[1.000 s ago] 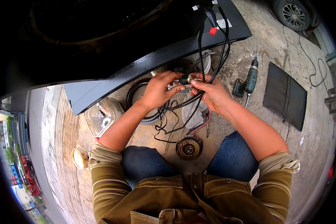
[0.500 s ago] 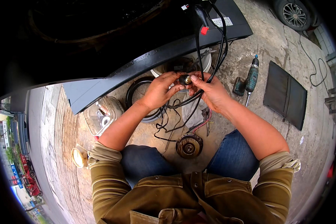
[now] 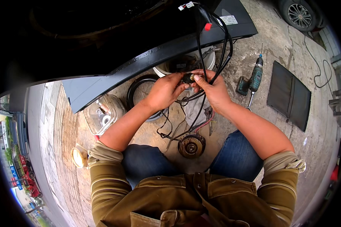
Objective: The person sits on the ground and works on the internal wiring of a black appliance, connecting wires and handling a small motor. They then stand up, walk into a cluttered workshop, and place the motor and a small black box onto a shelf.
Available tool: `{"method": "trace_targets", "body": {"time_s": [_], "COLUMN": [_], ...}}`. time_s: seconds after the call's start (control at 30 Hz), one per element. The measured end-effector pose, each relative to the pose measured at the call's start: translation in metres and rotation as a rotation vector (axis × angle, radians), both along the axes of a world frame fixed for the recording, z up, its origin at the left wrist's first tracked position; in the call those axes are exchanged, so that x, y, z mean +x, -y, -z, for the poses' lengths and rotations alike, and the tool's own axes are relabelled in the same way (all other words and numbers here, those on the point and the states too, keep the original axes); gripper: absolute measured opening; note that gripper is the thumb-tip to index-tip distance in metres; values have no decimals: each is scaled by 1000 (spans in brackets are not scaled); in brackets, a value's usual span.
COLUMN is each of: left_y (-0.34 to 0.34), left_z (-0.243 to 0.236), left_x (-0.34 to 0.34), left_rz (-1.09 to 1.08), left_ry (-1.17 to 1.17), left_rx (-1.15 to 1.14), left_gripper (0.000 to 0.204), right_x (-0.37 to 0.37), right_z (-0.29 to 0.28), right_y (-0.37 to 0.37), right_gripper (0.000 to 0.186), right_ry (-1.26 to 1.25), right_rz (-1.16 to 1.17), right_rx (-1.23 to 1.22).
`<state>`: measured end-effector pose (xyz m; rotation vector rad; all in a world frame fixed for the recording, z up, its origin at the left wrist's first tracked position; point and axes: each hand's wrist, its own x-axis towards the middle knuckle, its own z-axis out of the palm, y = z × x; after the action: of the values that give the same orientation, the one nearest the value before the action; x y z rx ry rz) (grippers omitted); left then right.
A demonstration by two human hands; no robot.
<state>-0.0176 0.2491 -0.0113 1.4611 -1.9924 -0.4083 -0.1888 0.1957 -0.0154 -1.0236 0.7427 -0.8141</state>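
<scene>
Between my hands is a small black cylindrical fitting [image 3: 188,78] with a brass-coloured end. My left hand [image 3: 165,90] pinches its black body from the left. From the right, the thumb and fingers of my right hand [image 3: 212,89] close on the brass end. Black cables [image 3: 226,49] loop down from the large black casing [image 3: 147,56] past my right hand; whether they join the fitting is hidden by my fingers. One loose cable end carries a red connector [image 3: 208,27]. On the ground between my knees lies a round, greasy motor-like part [image 3: 192,146] with thin wires.
A white bucket [image 3: 212,60] stands beyond my hands, beside a black ring [image 3: 132,94]. To the left are a clear plastic tub [image 3: 119,104] of small parts and a small cream tub [image 3: 78,157]. A cordless drill [image 3: 256,77] and a dark flat panel [image 3: 290,94] lie right.
My hands stay closed on the fitting, with the fingers only slightly shifted. The hanging cables have swung a little, and a white plug at the top now shows more clearly.
</scene>
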Motion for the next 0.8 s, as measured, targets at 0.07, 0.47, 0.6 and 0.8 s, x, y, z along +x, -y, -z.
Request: {"method": "trace_targets", "body": {"time_s": [0.07,0.47,0.6,0.8], "left_y": [-2,4,4,5], "left_z": [4,8,-1,-1], "left_x": [-1,13,16,16], "left_rz": [-18,13,24,53], "left_ry": [-17,-122,-39,158], "left_rx": [11,-22,-33,-109], "left_gripper": [32,37,36,37], "right_x": [2,5,-1,-4], "right_z": [0,-7,-10,-15], "right_y": [-1,-3,5,11], "right_gripper": [18,20,16,11], "right_ry": [-36,-29,-75,-117], "right_rz": [20,-52,-127,-200], "right_rx": [-25,-160,-85,-17]}}
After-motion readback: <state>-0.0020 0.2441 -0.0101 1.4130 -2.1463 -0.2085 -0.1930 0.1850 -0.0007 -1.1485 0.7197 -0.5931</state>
